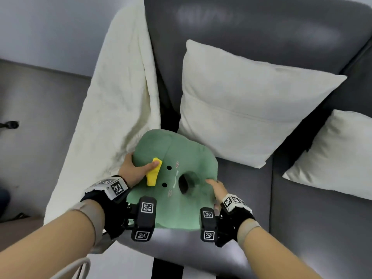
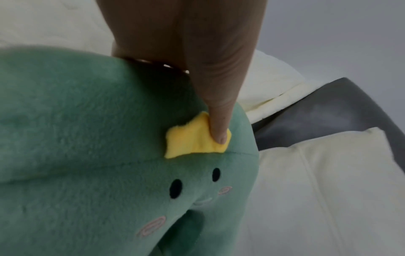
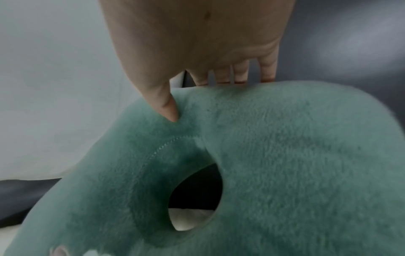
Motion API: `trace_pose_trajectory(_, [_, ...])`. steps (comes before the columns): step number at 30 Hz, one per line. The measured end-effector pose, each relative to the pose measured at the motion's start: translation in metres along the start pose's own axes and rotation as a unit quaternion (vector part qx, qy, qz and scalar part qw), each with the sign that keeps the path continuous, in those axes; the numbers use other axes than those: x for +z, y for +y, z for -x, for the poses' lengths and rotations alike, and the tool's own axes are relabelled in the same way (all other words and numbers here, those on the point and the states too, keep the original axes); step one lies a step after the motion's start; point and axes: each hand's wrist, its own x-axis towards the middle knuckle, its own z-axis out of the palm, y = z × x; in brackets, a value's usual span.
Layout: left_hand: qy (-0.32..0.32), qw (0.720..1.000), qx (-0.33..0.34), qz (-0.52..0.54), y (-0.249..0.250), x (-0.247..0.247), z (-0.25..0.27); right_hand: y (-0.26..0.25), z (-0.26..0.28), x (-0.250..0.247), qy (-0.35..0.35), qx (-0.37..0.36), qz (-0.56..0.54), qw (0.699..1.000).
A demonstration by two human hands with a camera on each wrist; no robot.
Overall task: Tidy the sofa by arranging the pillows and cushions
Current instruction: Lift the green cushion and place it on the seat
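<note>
A green plush cushion (image 1: 177, 158) with a face, a yellow crest (image 1: 154, 174) and a hole through it is held over the grey sofa seat (image 1: 322, 228). My left hand (image 1: 133, 171) grips its left edge, thumb pressing on the yellow crest (image 2: 197, 136), fingers hidden behind. My right hand (image 1: 218, 190) grips the right edge, thumb on top (image 3: 168, 109), fingers curled behind the plush (image 3: 285, 138). A large cream pillow (image 1: 251, 109) leans on the sofa back just beyond the cushion. Another cream pillow (image 1: 338, 156) lies at the right.
A cream blanket (image 1: 118, 97) hangs over the sofa's left armrest and backrest. The grey floor (image 1: 36, 117) lies to the left, with a small dark object (image 1: 11, 124) on it. A white wire frame (image 1: 80, 266) shows at the bottom left.
</note>
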Motion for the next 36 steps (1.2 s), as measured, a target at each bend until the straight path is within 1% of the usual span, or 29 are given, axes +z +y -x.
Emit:
trace_pose_trajectory(2, [-0.007, 1.000, 0.000, -0.009, -0.009, -0.007, -0.012, 0.007, -0.011, 0.018, -0.009, 0.007, -0.005, 1.000])
trace_pose_trajectory(4, [-0.015, 1.000, -0.005, -0.022, -0.016, -0.009, -0.022, 0.008, -0.011, 0.030, -0.020, 0.021, -0.006, 1.000])
trace_pose_trajectory(9, [-0.029, 0.998, -0.014, -0.061, -0.028, -0.010, -0.029, 0.005, -0.002, 0.039, -0.064, 0.026, -0.019, 0.997])
trace_pose_trajectory(12, [-0.039, 0.996, -0.002, -0.082, -0.024, -0.012, -0.030, 0.006, 0.002, 0.038, -0.071, 0.018, -0.030, 0.997])
trace_pose_trajectory(14, [-0.042, 0.994, 0.001, -0.096, -0.019, -0.016, -0.031, 0.006, 0.006, 0.039, -0.077, 0.030, -0.040, 0.996])
trace_pose_trajectory(20, [-0.027, 0.985, -0.029, -0.170, -0.006, -0.024, -0.022, -0.002, 0.028, 0.049, -0.112, 0.036, -0.003, 0.993])
trace_pose_trajectory(23, [-0.016, 0.975, -0.033, -0.219, -0.001, -0.022, -0.012, -0.005, 0.041, 0.046, -0.079, 0.054, 0.031, 0.995])
trace_pose_trajectory(26, [0.013, 0.976, 0.012, -0.216, 0.010, -0.014, 0.002, -0.012, 0.060, 0.032, -0.038, 0.083, 0.042, 0.995])
trace_pose_trajectory(28, [0.013, 0.977, 0.045, -0.209, 0.022, -0.008, 0.015, -0.019, 0.077, 0.017, -0.008, 0.087, 0.034, 0.996])
trace_pose_trajectory(31, [-0.021, 0.974, 0.077, -0.214, 0.044, 0.005, 0.040, -0.027, 0.107, -0.006, 0.012, 0.079, 0.010, 0.997])
trace_pose_trajectory(36, [-0.083, 0.965, 0.105, -0.227, 0.081, 0.042, 0.097, -0.037, 0.164, -0.046, 0.026, 0.051, -0.041, 0.998])
